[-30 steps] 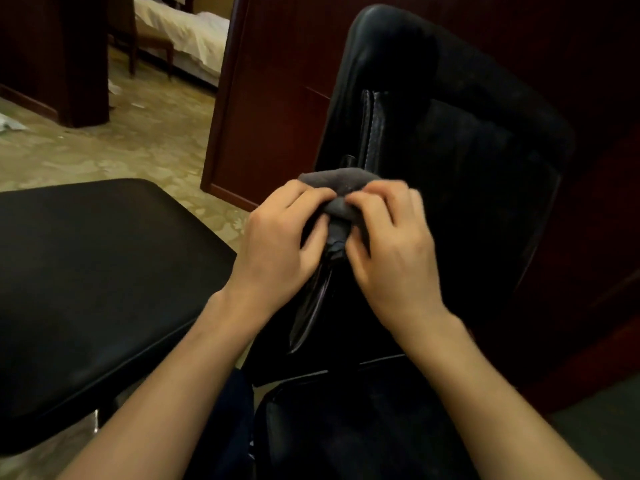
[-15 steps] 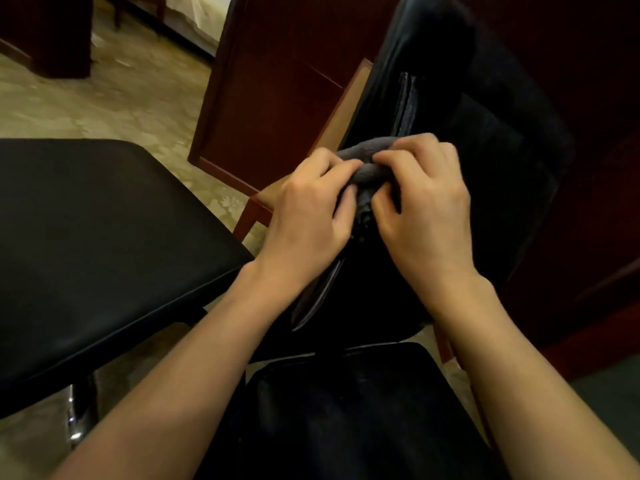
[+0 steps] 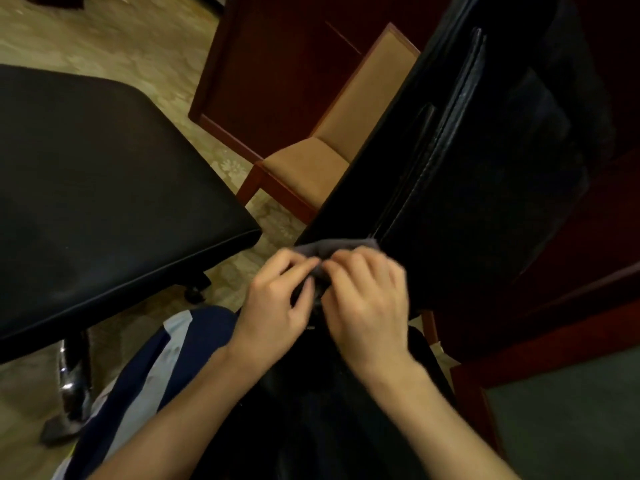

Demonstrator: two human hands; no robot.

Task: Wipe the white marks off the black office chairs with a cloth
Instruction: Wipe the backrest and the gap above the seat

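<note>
Patterned beige carpet (image 3: 104, 39) runs under everything, with dark red wood panelling (image 3: 277, 74) behind and a tan upholstered chair (image 3: 332, 147) tucked against it. Dim light, some motion blur.

I have both hands low on the black office chair backrest (image 3: 485, 188), near where it meets the seat (image 3: 322, 410). My left hand (image 3: 277, 306) and right hand (image 3: 370, 306) sit side by side, fingers curled, both pinching the grey cloth (image 3: 332, 249) bunched between the fingertips. The cloth is pressed onto the lower end of the stitched seam (image 3: 440, 157) that runs down the backrest. Thumbs are hidden, so I can't tell how deep the grip goes.

Step in hand, as I judge it: rubbing along that seam at its bottom end. No white marks are visible from this view; too dark to tell.

To do it well:
- keep the cloth wadded tight so the fingertips push it into the seam groove, not just over the top
- work in short strokes along the stitching, not across
- brace the backrest, since it probably swivels or tilts under pressure
- refold to a fresh face if residue builds up

A second black office chair seat (image 3: 97, 202) sits to my left, apart from the hands and untouched. My navy trouser leg (image 3: 194, 348) shows below.
</note>
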